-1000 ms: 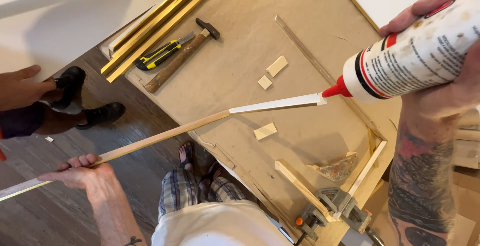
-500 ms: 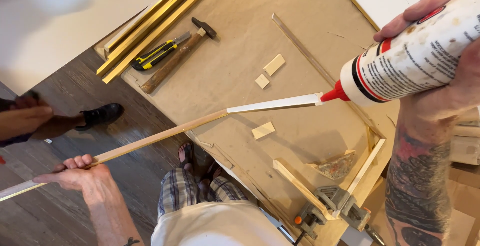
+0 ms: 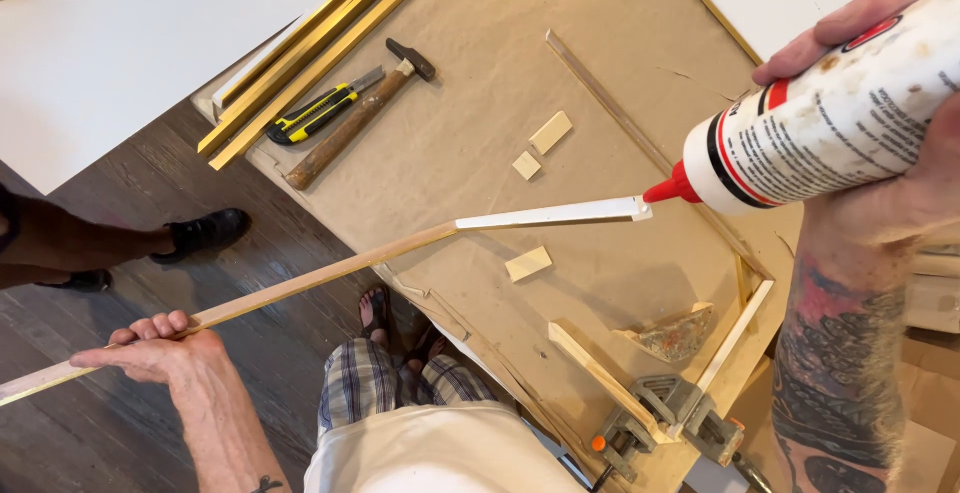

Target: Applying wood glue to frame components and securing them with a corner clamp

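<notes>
Wooden and long, the moulding strip (image 3: 330,273) is running from my left hand (image 3: 160,353), low on the left above the dark floor (image 3: 90,443), up and right to its white-faced far end over the brown board surface (image 3: 480,83). My left hand is closing its fingers around the strip near the near end, thumb hidden underneath, and I am judging that this grip needs to be firm, because the far end is hanging free above the surface rather than resting on it. Any wobble at my end is going to swing the tip away from the nozzle.

Further right, the hammer (image 3: 360,113) and the yellow-and-black utility knife (image 3: 315,113) are lying side by side at the far left of the surface, well apart from the work, with three small pale wood blocks (image 3: 550,133) scattered nearer the middle.

On the right, my right hand (image 3: 900,203) is wrapping fully around the white glue bottle (image 3: 830,133), tilted so its red nozzle (image 3: 672,188) is touching the cut end of the strip. I am thinking a gentle, even squeeze is what is wanted here, keeping the nozzle on the end face so the bead is staying thin and not dripping. Near and right, the corner clamp (image 3: 660,413) is gripping two pale frame pieces (image 3: 740,333).
</notes>
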